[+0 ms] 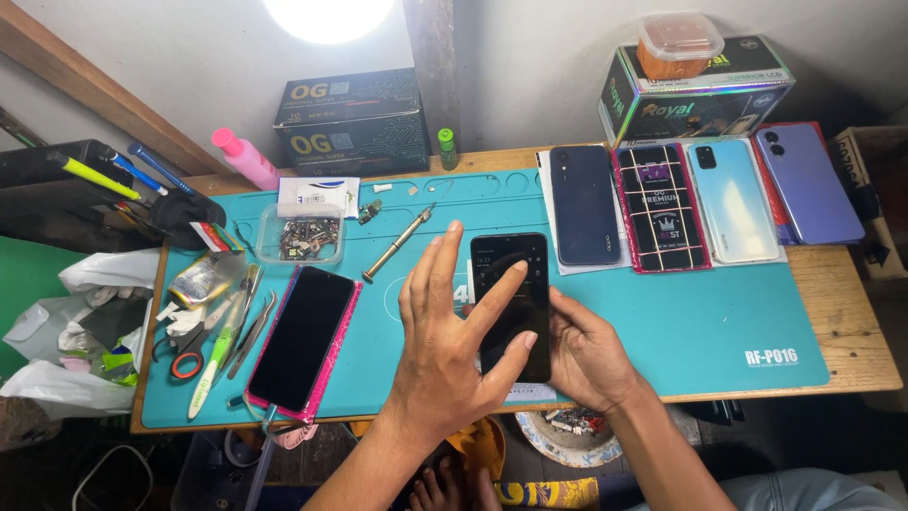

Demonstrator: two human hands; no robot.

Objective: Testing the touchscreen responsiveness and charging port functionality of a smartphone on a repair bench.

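Observation:
A black smartphone (515,274) with a dim lit screen is held above the teal work mat (662,322). My right hand (591,355) grips it from the right side and underneath. My left hand (445,345) is spread over the phone's left half, with the thumb and a fingertip resting on the screen. Another dark phone in a pink case (303,341) lies screen up on the mat to the left of my hands. A metal screwdriver (397,244) lies on the mat just beyond my left hand.
Several phones (705,199) lie in a row at the back right of the wooden table (851,331). A clear tray of small parts (303,237), tweezers and brushes (232,336) sit at left. Dark boxes (350,118), a pink bottle (244,156) and a lidded container (679,43) stand at the back.

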